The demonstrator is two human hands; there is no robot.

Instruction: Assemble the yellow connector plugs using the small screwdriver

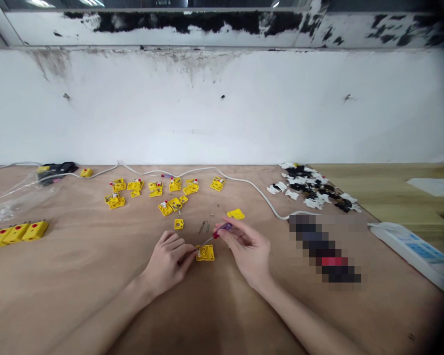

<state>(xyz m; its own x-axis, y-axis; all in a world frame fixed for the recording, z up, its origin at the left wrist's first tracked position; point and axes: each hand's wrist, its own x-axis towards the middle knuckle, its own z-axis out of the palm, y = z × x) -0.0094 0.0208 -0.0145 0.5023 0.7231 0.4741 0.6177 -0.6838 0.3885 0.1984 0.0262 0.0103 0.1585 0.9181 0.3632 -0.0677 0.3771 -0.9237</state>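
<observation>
My right hand [252, 249] is closed around a small screwdriver [224, 229] with a purple and red handle. The screwdriver's thin shaft slants down left to an open yellow plastic housing [207, 253] lying on the table. At the left edge of that housing, my left hand [170, 261] pinches a small white part [198, 253], close to the screwdriver's tip. Just behind lie a few small metal pieces [202, 227], a small yellow piece [179, 224] and a flat yellow cover [236, 213].
Several opened yellow housings [175, 184] with red buttons stand farther back. Assembled yellow units [37, 230] line up at the left, near a clear plastic bag [15, 202]. Black and white pieces [314, 187] are heaped back right. A white cable [259, 192] runs to a power strip [410, 251].
</observation>
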